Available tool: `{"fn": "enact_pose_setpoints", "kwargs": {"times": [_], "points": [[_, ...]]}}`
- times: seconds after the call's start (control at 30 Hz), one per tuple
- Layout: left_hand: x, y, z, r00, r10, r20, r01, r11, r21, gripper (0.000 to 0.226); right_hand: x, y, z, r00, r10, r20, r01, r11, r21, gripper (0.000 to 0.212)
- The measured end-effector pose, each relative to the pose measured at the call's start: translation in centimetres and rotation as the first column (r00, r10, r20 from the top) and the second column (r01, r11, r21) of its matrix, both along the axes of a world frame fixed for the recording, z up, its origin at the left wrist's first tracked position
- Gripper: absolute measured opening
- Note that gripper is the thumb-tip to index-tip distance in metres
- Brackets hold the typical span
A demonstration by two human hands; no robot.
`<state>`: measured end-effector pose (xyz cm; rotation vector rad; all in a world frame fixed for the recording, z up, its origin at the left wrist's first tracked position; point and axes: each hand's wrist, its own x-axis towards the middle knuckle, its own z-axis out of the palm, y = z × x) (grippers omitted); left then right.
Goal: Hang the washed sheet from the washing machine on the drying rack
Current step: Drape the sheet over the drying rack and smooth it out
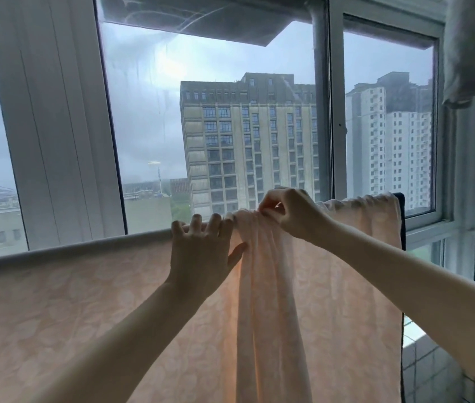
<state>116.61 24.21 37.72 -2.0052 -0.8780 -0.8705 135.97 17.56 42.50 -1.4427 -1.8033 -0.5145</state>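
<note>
Both hands at the top edge of a pink sheet (85, 315).
The right hand (291, 212) pinches a bunched fold on top of the rail (70, 251). Beside it, the left hand (201, 251) hooks its fingers over the rail, thumb splayed on the cloth. The sheet hangs from the rail before the window (149, 112).

My left hand (201, 251) and my right hand (291, 213) are bare. The long slim left forearm (131, 324) and right forearm (405, 263) are uncovered also.
</note>
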Motion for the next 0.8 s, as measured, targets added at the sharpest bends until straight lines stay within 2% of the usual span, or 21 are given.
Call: {"fn": "enact_pose_setpoints", "kwargs": {"times": [0.07,0.17,0.27,0.37,0.43,0.53,0.63,0.73,0.8], "points": [[-0.1,0.0,-0.1,1.000,0.011,-0.004,-0.011,1.000,0.012,0.061,-0.3,0.4,0.0,0.998,-0.003,0.065,0.001,0.999,0.044,0.009],[-0.3,0.0,-0.1,1.000,0.015,-0.010,-0.015,1.000,0.008,0.062,-0.1,0.8,-0.1,0.995,-0.011,0.096,0.008,1.000,0.029,0.010],[-0.5,-0.1,-0.2,0.999,0.038,-0.022,-0.038,0.999,0.000,0.059,1.7,0.5,0.8,0.997,-0.073,-0.026,0.075,0.993,0.092,0.010],[-0.5,-0.3,-0.2,0.999,0.048,-0.024,-0.048,0.999,-0.001,0.056,5.9,-0.1,2.0,0.964,-0.219,-0.150,0.241,0.960,0.145,0.013],[-0.4,-0.5,-0.1,0.998,0.062,-0.021,-0.062,0.998,-0.003,0.056,8.9,-0.5,1.8,0.935,-0.321,-0.152,0.337,0.937,0.094,0.015],[-0.3,-0.8,-0.1,0.996,0.081,-0.023,-0.082,0.997,-0.009,0.058,11.0,-1.0,0.9,0.922,-0.385,-0.033,0.385,0.923,-0.017,0.015],[-0.3,-0.9,0.0,0.997,0.076,-0.003,-0.076,0.997,-0.021,0.056,9.0,-1.5,1.4,0.979,-0.203,-0.020,0.204,0.978,0.039,0.011],[-0.2,-0.9,0.1,0.998,0.070,0.005,-0.070,0.997,-0.040,0.055,5.3,-1.3,1.6,0.998,0.030,0.063,-0.028,0.999,-0.037,0.020],[-0.2,-1.0,0.1,0.998,0.067,0.011,-0.066,0.997,-0.048,0.054,3.7,-0.7,1.1,0.991,0.089,0.102,-0.084,0.995,-0.051,0.019]]}}
